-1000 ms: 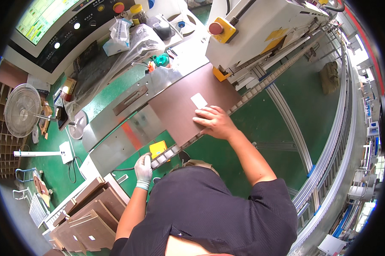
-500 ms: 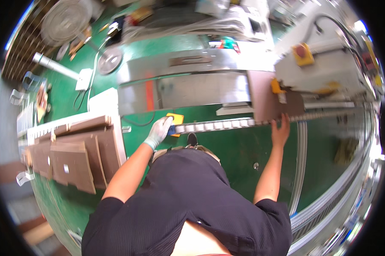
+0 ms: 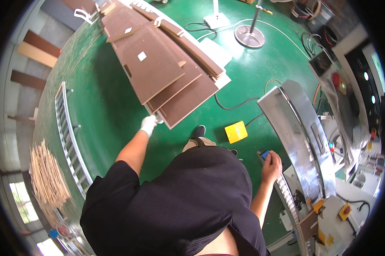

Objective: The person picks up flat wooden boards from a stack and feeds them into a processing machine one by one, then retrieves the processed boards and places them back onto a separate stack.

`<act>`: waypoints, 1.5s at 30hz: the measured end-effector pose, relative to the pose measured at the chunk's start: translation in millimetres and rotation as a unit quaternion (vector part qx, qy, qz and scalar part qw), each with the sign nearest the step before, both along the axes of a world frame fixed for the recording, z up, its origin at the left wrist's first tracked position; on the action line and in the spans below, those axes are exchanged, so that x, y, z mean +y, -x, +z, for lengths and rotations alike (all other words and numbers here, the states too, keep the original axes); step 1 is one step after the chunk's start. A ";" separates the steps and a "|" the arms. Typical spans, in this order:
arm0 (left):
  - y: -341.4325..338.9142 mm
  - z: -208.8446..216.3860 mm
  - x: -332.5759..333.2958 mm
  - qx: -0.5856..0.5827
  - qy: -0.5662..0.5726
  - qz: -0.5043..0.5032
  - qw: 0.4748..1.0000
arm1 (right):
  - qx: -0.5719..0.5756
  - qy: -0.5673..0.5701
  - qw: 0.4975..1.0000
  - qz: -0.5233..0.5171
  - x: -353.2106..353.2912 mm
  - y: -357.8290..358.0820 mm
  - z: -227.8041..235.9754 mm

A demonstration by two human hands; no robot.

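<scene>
My left hand [image 3: 148,125], in a white glove, is at the near end of a stack of brown panels [image 3: 154,64]. It meets the grey edge under the lowest panels; its fingers are too small and partly hidden to show a grip. On my right, my bare right hand [image 3: 272,167] curls its fingers at the blue end piece [image 3: 265,154] of a long roller rail [image 3: 286,194]. The rail runs from there toward the lower right, alongside a shiny metal machine bed [image 3: 297,138]. A smaller brown panel [image 3: 308,225] rests at the machine's far lower right.
A yellow foot-pedal box [image 3: 236,132] with a cable lies on the green floor before my feet. A round metal stand base [image 3: 249,36] is farther off. To the left are a metal roller frame [image 3: 71,128] and a pile of thin wooden strips [image 3: 49,175].
My view and body have turned left, toward the panel stack. My left hand has left the rail's blue end for the stack; my right hand has moved from the brown panel to that blue end.
</scene>
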State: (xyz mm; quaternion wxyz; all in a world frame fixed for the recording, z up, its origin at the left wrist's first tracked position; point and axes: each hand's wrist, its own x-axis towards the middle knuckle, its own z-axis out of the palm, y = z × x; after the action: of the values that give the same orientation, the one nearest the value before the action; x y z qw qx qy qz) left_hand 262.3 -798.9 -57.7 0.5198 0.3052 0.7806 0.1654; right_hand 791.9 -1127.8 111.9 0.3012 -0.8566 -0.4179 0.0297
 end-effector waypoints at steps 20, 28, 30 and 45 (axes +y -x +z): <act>-65.4 51.5 -24.9 -0.468 0.099 0.010 0.878 | 0.812 0.028 0.579 -0.072 297.7 231.1 -81.0; -57.6 97.7 9.1 -0.592 0.001 0.170 0.788 | 0.693 -0.057 0.704 -0.143 269.2 212.5 -85.5; -33.7 64.4 36.4 -0.635 0.038 0.237 0.734 | 0.681 -0.074 0.714 -0.144 257.4 200.3 -63.2; -252.9 178.9 -9.1 -0.640 0.371 -0.102 0.665 | 0.410 -0.435 0.725 -0.341 61.6 124.1 28.3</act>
State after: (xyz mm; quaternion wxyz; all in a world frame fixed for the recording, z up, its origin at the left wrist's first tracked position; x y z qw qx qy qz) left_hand 515.2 -808.0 121.2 0.9754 -0.0159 0.2169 -0.0373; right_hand 667.8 -1066.2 140.2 0.7730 -0.6203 0.0992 0.0885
